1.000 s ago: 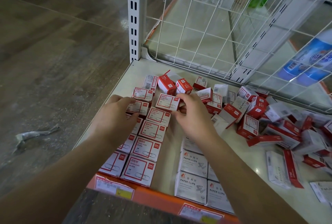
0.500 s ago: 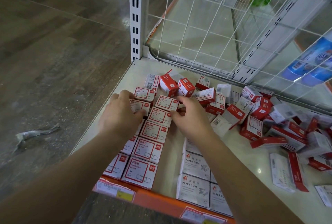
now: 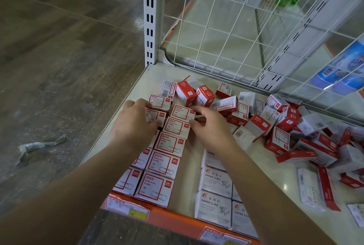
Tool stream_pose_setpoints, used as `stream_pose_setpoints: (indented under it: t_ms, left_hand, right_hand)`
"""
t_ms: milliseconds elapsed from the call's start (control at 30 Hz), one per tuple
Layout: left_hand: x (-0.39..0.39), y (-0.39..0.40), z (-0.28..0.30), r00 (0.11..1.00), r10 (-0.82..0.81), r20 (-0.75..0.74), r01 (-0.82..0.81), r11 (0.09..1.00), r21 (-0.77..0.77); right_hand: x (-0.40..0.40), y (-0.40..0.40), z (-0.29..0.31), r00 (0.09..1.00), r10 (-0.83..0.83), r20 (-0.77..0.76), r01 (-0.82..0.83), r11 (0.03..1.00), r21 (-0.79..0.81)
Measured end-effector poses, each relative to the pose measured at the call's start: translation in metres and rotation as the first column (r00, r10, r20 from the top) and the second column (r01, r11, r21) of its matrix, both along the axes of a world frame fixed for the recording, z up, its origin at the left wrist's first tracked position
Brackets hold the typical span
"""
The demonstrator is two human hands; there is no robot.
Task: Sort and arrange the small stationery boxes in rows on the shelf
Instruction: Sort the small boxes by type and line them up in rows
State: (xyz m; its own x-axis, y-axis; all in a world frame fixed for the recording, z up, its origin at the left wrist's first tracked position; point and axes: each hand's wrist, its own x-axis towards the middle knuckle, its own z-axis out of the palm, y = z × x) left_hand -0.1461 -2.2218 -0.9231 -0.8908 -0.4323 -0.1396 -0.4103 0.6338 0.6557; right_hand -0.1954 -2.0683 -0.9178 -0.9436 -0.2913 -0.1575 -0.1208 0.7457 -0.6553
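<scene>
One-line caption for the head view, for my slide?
Both hands, left and right, square up rows of red-and-white paper clip boxes beside an unsorted pile.

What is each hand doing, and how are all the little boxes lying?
left hand: fingers curled over a red-framed box in the rows
right hand: fingers touching the farthest row box
red-framed boxes: flat, in two rows
white paper clip boxes: flat, lined up
loose boxes: jumbled, tilted

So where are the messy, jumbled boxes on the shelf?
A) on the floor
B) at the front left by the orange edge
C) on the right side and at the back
C: the jumbled pile of red-and-white boxes lies right and back on the shelf, while the neat paper clip box rows run at the left.
</scene>
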Motion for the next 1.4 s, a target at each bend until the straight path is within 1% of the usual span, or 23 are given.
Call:
stream_pose_setpoints:
  t_ms: [233, 467, 933, 1167, 1333, 1400]
  left_hand:
    - [0.000, -0.003, -0.001, 0.999, -0.039, -0.009, 0.039, 0.999, -0.005]
    - [0.000, -0.007, -0.002, 0.997, -0.078, -0.027, 0.078, 0.997, -0.013]
    - [0.004, -0.010, -0.006, 0.995, -0.074, -0.060, 0.074, 0.997, -0.011]
    - [0.007, -0.008, -0.004, 0.995, -0.078, -0.067, 0.073, 0.995, -0.062]
    - [0.012, -0.007, 0.000, 0.991, -0.122, -0.056, 0.114, 0.986, -0.120]
    - [0.014, -0.007, 0.002, 0.990, -0.135, -0.034, 0.128, 0.977, -0.172]
  right_hand:
    - [0.000, -0.002, 0.001, 1.000, 0.013, -0.014, -0.013, 0.999, 0.033]
    - [0.000, -0.004, -0.001, 1.000, 0.011, -0.014, -0.011, 1.000, 0.024]
    - [-0.002, -0.005, -0.006, 1.000, 0.007, -0.018, -0.007, 1.000, 0.013]
    - [-0.003, -0.007, -0.009, 1.000, -0.017, -0.023, 0.018, 1.000, 0.017]
    - [-0.003, -0.007, -0.008, 1.000, -0.001, -0.025, 0.002, 1.000, 0.029]
    - [-0.001, -0.007, -0.008, 1.000, 0.014, -0.026, -0.013, 0.999, 0.030]
